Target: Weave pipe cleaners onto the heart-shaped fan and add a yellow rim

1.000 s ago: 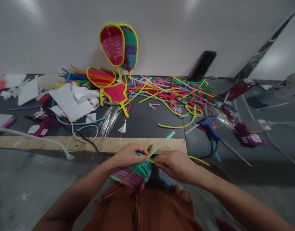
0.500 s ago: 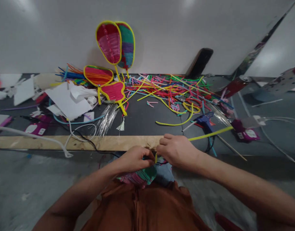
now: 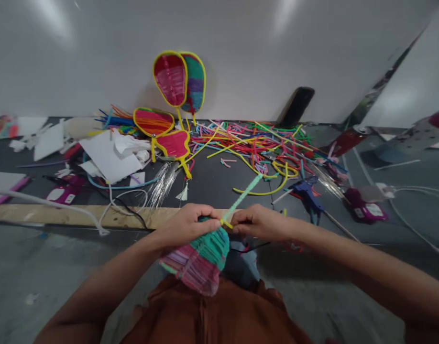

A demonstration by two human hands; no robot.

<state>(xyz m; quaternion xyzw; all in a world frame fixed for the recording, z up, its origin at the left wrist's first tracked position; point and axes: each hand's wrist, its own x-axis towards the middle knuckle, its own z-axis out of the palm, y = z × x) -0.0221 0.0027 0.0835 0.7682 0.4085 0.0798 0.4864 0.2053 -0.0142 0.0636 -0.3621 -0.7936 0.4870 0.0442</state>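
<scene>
My left hand (image 3: pixel 189 222) is closed on a small hand fan (image 3: pixel 208 248) with green and pink-purple fuzzy wrapping, gripping it near the neck. Its light-green handle (image 3: pixel 244 193) slants up and away toward the table. A yellow pipe cleaner (image 3: pixel 225 223) goes around the base of that handle. My right hand (image 3: pixel 258 222) pinches this pipe cleaner beside the neck; a yellow bit shows past the back of the wrist. The fan's lower part hangs over my lap.
Finished fans (image 3: pixel 171 79) lean at the back wall. Loose pipe cleaners (image 3: pixel 237 138) are heaped mid-table. A blue glue gun (image 3: pixel 309 193) lies right, near a purple box (image 3: pixel 365 205). White paper (image 3: pixel 112 155) and a white cable (image 3: pixel 72 205) are left. A phone (image 3: pixel 298 105) leans at the wall.
The fan has come up from my lap into clear view, its green handle now pointing away. The long yellow pipe cleaner no longer stretches right across the table; its end is now wrapped at the neck.
</scene>
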